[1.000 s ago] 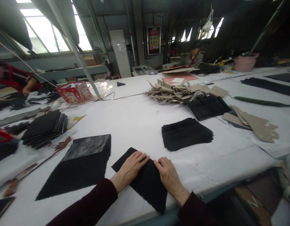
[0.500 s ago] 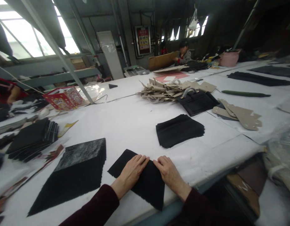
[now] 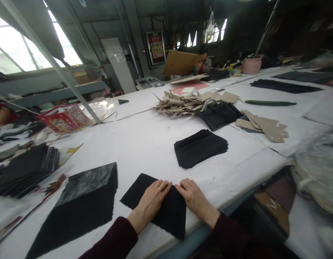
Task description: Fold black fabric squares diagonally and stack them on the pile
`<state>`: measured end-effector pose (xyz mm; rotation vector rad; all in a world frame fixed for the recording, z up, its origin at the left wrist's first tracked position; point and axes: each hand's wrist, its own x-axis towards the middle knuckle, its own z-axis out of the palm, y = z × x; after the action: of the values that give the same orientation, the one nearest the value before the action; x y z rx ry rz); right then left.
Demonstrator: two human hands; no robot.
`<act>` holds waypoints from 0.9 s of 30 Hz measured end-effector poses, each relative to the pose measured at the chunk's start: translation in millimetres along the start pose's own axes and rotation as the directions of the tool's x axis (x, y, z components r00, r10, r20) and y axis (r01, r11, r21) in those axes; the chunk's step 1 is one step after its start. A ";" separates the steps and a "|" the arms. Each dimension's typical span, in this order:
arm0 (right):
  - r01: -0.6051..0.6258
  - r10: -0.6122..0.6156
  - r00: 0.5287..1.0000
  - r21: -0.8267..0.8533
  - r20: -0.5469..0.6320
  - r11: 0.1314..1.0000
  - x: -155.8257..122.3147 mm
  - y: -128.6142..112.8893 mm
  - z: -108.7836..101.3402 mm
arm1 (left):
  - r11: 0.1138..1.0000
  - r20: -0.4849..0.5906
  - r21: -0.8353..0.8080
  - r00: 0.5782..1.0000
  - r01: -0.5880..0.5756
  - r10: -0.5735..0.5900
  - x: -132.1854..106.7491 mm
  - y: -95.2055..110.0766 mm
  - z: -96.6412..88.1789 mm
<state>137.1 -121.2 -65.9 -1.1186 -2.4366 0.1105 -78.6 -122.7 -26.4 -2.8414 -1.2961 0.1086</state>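
A black fabric piece lies on the white tabletop near its front edge. My left hand rests across it, fingers together and bent at its far edge. My right hand pinches the same edge a little to the right, so the two sets of fingertips nearly meet. The undersides of the fingers are hidden. To the left lies a stack of black pieces, with a greyish fuzzy strip on its upper part. Beyond my hands sits another black fabric stack with ragged right edges.
Further back are a black handbag, a heap of beige pieces, flat beige cut-outs and a long green object. A red patterned box stands by a slanting pole. A co-worker handles a cardboard sheet.
The view has shifted slightly to the right. My hands keep nearly the same hold on the fabric's edge. At the back, the co-worker's cardboard sheet has been raised.
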 end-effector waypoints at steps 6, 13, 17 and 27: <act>0.006 -0.005 1.000 -0.012 0.010 1.000 -4.4 0.5 -5.3 | 0.999 0.030 0.011 0.999 0.033 -0.033 3.7 6.2 -4.2; 0.050 -0.049 0.999 -0.062 0.016 0.997 -6.8 1.2 -9.7 | 0.994 -0.017 0.109 1.000 0.017 -0.016 5.2 12.3 3.6; 0.071 -0.069 0.997 -0.083 0.026 0.994 -8.6 1.4 -11.9 | 0.990 -0.030 0.143 0.999 0.015 -0.011 4.9 15.2 6.0; 0.057 -0.054 0.998 -0.096 0.036 0.994 -14.1 1.5 -17.1 | 0.986 -0.054 0.165 0.999 0.014 -0.005 4.2 19.0 6.1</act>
<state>153.6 -132.5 -56.2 -1.0970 -2.5249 -0.0072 -61.9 -132.0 -33.6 -2.6797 -1.2290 0.1326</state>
